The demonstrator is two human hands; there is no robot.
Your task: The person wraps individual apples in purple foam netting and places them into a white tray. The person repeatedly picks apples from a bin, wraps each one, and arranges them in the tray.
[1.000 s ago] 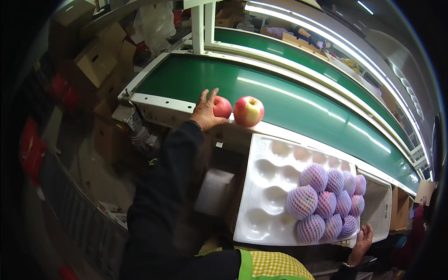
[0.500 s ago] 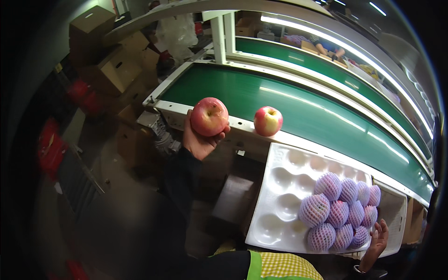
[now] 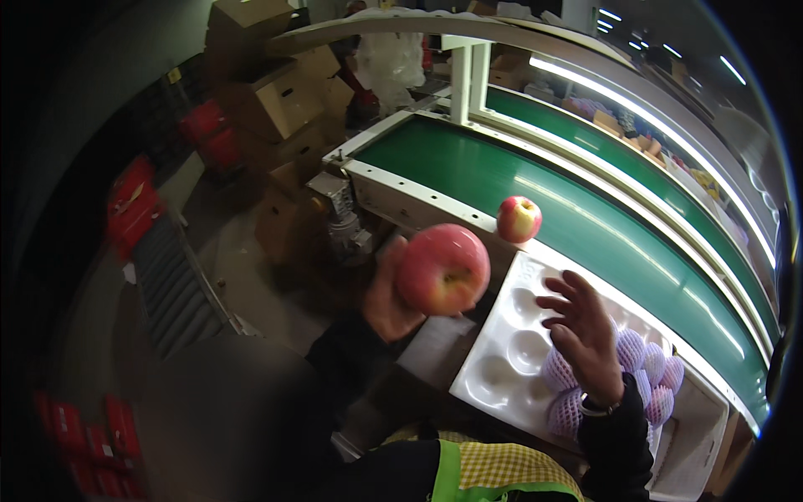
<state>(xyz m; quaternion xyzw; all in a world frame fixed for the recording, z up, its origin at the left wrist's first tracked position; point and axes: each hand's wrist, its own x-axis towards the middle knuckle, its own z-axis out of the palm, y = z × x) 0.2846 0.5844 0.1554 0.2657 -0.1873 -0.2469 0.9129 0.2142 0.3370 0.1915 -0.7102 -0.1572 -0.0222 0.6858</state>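
A large red apple (image 3: 443,269) rests in my left hand (image 3: 390,294), the fingers curled behind it, in front of the conveyor's near edge. My right hand (image 3: 585,333) is raised over the white moulded tray (image 3: 493,356), fingers spread and nothing held. Below and around that hand lie several apples in lilac foam nets (image 3: 631,348), partly covered by the hand and sleeve. Round hollows on the tray's left side hold nothing. A smaller red and yellow apple (image 3: 519,219) without a net stands on the conveyor's white rim, just beyond the tray.
A green conveyor belt (image 3: 468,159) runs from far left to near right, with a second belt behind it. Cardboard boxes (image 3: 288,105) are stacked at the far left. A roller track (image 3: 180,284) and red crates (image 3: 134,201) stand to the left. A white bin (image 3: 698,418) sits right of the tray.
My left hand has brought the large apple nearer and to the right. My right hand has risen from the tray's right side to above it. The view has shifted.
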